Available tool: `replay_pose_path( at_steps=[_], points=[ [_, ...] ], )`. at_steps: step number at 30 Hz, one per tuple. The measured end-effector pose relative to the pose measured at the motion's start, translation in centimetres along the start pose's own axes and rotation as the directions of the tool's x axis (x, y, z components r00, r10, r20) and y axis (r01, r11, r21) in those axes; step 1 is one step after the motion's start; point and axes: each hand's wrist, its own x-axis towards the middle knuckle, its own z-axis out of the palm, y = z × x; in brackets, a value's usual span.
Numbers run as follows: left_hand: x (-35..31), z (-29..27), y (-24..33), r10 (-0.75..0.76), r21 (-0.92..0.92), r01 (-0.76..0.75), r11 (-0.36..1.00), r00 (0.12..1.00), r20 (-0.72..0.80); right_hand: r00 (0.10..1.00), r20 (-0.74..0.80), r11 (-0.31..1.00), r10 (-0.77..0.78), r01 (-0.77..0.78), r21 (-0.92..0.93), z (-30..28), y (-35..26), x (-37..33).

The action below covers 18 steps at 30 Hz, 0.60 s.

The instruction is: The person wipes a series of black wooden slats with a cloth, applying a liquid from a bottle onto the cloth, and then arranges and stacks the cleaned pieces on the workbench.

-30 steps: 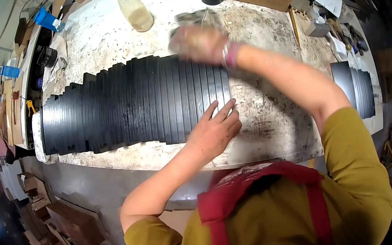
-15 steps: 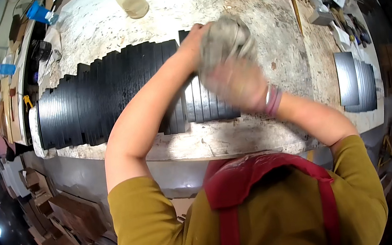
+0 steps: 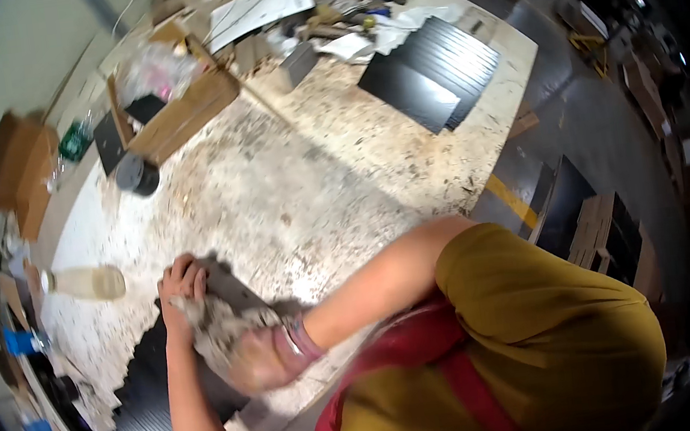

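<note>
In the lower left of the frame, the row of flat, glossy black strips [image 3: 140,423] looks stiff, smooth and probably slippery, best held by its end edges. The soft, crumpled grey cloth rag [image 3: 219,324] is bunched in the right hand [image 3: 261,360]; the left hand [image 3: 184,283] lies bent-fingered at the rag's upper end, its grip unclear through the blur. The left forearm [image 3: 191,400] covers part of the row; a clouded bottle [image 3: 93,283] stands near, at left.

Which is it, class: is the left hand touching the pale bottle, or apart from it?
Apart. The head view shows it plainly: a strip of whitish tabletop lies between the left hand and the pale bottle.
</note>
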Motion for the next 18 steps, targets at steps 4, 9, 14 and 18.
replay_pose_path(
  at_steps=[4, 9, 14, 18],
  points=[
    [0.6, -3.0, 3.2, -0.032, -0.185, 0.035, 0.982, 0.999, 0.02, 0.983, 0.183, 0.941, -0.027, -0.036, 0.335, -5.0, -2.6, -4.1],
    [-0.5, -3.0, 2.9, -0.037, -0.026, 0.038, 0.999, 0.998, 0.044, 0.817, 0.018, 0.739, 0.576, -0.53, 0.416, -21.6, 1.7, -18.0],
    [2.1, -3.8, 7.9, -0.151, 0.148, 0.144, 0.978, 0.988, 0.031, 0.575, -0.517, 0.767, 0.634, -0.55, 0.33, -38.7, 3.2, -41.0],
    [11.1, -0.4, 17.6, -0.369, -0.659, 0.365, 0.658, 0.919, 0.14, 0.226, -0.622, 0.452, 0.75, -0.861, 0.232, -47.1, 5.9, -60.7]
  ],
)
